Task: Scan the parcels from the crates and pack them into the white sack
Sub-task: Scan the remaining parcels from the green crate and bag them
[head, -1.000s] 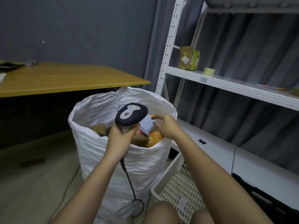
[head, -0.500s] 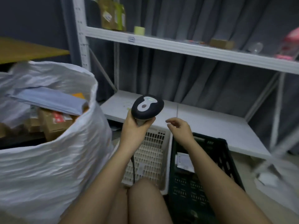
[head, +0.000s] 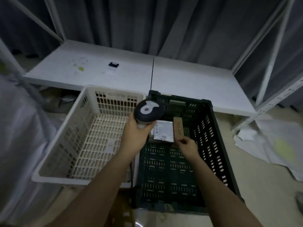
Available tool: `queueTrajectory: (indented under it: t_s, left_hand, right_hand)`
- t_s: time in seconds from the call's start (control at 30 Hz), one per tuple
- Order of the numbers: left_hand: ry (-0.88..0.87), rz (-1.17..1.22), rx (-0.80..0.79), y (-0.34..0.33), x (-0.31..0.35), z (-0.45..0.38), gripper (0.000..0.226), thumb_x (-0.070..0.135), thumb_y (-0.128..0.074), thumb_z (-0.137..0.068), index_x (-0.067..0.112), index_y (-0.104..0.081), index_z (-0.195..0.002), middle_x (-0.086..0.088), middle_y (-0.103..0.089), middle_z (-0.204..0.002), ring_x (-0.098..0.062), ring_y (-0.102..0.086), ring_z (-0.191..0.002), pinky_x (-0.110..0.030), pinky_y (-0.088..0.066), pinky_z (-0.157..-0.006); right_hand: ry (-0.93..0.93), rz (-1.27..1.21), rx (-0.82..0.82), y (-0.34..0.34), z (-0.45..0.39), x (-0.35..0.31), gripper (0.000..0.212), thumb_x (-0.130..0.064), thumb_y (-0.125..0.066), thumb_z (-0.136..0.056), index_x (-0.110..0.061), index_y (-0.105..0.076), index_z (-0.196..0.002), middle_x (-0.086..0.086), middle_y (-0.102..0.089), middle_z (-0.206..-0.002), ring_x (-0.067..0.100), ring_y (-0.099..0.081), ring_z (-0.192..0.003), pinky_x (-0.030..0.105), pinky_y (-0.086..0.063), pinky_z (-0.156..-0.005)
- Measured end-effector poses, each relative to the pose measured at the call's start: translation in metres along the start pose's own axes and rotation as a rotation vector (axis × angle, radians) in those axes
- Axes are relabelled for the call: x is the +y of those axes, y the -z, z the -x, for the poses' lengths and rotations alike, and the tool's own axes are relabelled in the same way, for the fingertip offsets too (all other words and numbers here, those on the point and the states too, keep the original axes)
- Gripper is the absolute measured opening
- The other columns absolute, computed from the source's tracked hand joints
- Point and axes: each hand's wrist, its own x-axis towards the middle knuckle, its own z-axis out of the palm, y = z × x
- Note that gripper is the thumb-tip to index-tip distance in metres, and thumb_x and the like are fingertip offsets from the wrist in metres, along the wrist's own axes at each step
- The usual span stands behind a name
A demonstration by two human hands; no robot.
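My left hand (head: 136,136) grips a dark handheld scanner (head: 149,111), held over the gap between the two crates. The dark green crate (head: 216,145) holds a flat white parcel with a label (head: 164,131) and a small brown parcel (head: 178,127) beside it. My right hand (head: 186,146) is inside this crate, its fingertips pinching the near end of the brown parcel. The white crate (head: 77,128) on the left shows only its lattice floor. A blurred part of the white sack (head: 14,128) fills the far left edge.
A low white shelf board (head: 188,76) runs behind both crates, with a small dark and white item (head: 113,66) on it. Shelf uprights (head: 268,95) stand at the right. Crumpled white sheeting (head: 275,145) lies on the floor to the right.
My view has swung from the sack down to the crates. My right hand left the sack, went into the green crate and reached the brown parcel. The scanner stays in my left hand.
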Motion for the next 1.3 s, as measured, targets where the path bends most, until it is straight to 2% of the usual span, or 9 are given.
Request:
queueTrajectory:
  t_s: [0.17,0.3,0.47,0.6,0.7,0.87,0.97,1.1,1.3]
  left_hand:
    - [0.081,-0.025,0.034,-0.015,-0.045,-0.021,0.065,0.018,-0.077,-0.079,0.015,-0.047,-0.137,0.002,-0.056,-0.131,-0.014,-0.053,-0.118,-0.028,-0.044,-0.098]
    - [0.143,-0.054,0.06,-0.022,-0.067,-0.039,0.055,0.022,-0.077,-0.079,0.024,-0.052,-0.127,0.018,-0.058,-0.114,0.003,-0.055,-0.1,-0.013,-0.042,-0.084]
    - [0.199,-0.072,0.101,-0.032,-0.085,-0.05,0.048,0.026,-0.078,-0.077,0.037,-0.046,-0.111,0.032,-0.051,-0.093,0.021,-0.051,-0.079,-0.001,-0.042,-0.068]
    - [0.229,-0.087,0.085,-0.035,-0.096,-0.057,0.047,0.03,-0.078,-0.077,0.037,-0.044,-0.109,0.03,-0.051,-0.092,0.009,-0.054,-0.085,-0.014,-0.047,-0.077]
    - [0.219,-0.063,0.084,-0.036,-0.101,-0.059,0.048,0.024,-0.077,-0.078,0.035,-0.045,-0.112,0.031,-0.051,-0.094,0.023,-0.052,-0.079,0.0,-0.043,-0.069]
    - [0.208,-0.051,0.086,-0.035,-0.095,-0.056,0.049,0.025,-0.077,-0.078,0.035,-0.047,-0.115,0.029,-0.054,-0.098,0.015,-0.054,-0.086,-0.014,-0.048,-0.079]
    - [0.204,-0.017,0.091,-0.032,-0.085,-0.051,0.053,0.024,-0.076,-0.079,0.026,-0.052,-0.126,0.012,-0.062,-0.114,-0.006,-0.061,-0.101,-0.031,-0.053,-0.088]
    - [0.191,0.04,0.157,-0.025,-0.067,-0.041,0.045,0.026,-0.076,-0.079,0.021,-0.057,-0.12,-0.004,-0.066,-0.11,-0.024,-0.064,-0.1,-0.042,-0.055,-0.087]
    - [0.115,0.181,0.247,-0.015,-0.032,-0.009,0.052,0.018,-0.078,-0.077,0.033,-0.052,-0.12,0.021,-0.057,-0.114,0.004,-0.055,-0.107,-0.015,-0.044,-0.09]
  right_hand:
    - [-0.067,0.103,-0.024,-0.035,-0.04,0.036,0.019,-0.013,-0.066,-0.089,-0.008,-0.065,-0.107,0.012,-0.069,-0.109,0.026,-0.063,-0.1,0.024,-0.041,-0.078]
    - [0.008,0.49,-0.052,-0.065,-0.071,0.044,0.032,-0.024,-0.064,-0.09,-0.014,-0.06,-0.12,0.012,-0.064,-0.118,0.031,-0.061,-0.108,0.035,-0.048,-0.083]
    - [0.165,0.863,-0.111,-0.098,-0.11,0.05,0.061,-0.03,-0.06,-0.092,-0.018,-0.034,-0.146,0.008,-0.033,-0.153,0.03,-0.031,-0.139,0.039,-0.037,-0.105]
    - [0.168,0.921,-0.161,-0.119,-0.136,0.057,0.071,-0.029,-0.055,-0.097,-0.02,-0.014,-0.153,0.01,-0.008,-0.162,0.032,-0.01,-0.148,0.044,-0.019,-0.118]
    - [0.168,1.068,-0.157,-0.129,-0.142,0.061,0.06,-0.023,-0.051,-0.097,-0.019,-0.019,-0.149,0.015,-0.015,-0.158,0.035,-0.02,-0.144,0.048,-0.032,-0.112]
    - [0.27,1.102,-0.117,-0.115,-0.144,0.047,0.036,-0.012,-0.045,-0.097,-0.013,-0.041,-0.133,0.014,-0.051,-0.128,0.032,-0.051,-0.115,0.041,-0.047,-0.087]
    - [0.34,0.781,0.126,-0.089,-0.13,0.027,0.022,-0.009,-0.044,-0.098,-0.008,-0.054,-0.117,0.014,-0.062,-0.109,0.032,-0.06,-0.097,0.035,-0.039,-0.066]
    - [0.235,-0.187,0.296,-0.043,-0.072,-0.003,0.014,-0.007,-0.051,-0.096,-0.011,-0.064,-0.094,0.002,-0.061,-0.076,0.008,-0.055,-0.067,0.028,-0.038,-0.062]
    - [0.081,-0.674,0.126,0.006,0.03,-0.008,0.016,-0.014,-0.055,-0.096,-0.01,-0.07,-0.102,0.001,-0.074,-0.091,0.011,-0.067,-0.08,0.022,-0.055,-0.067]
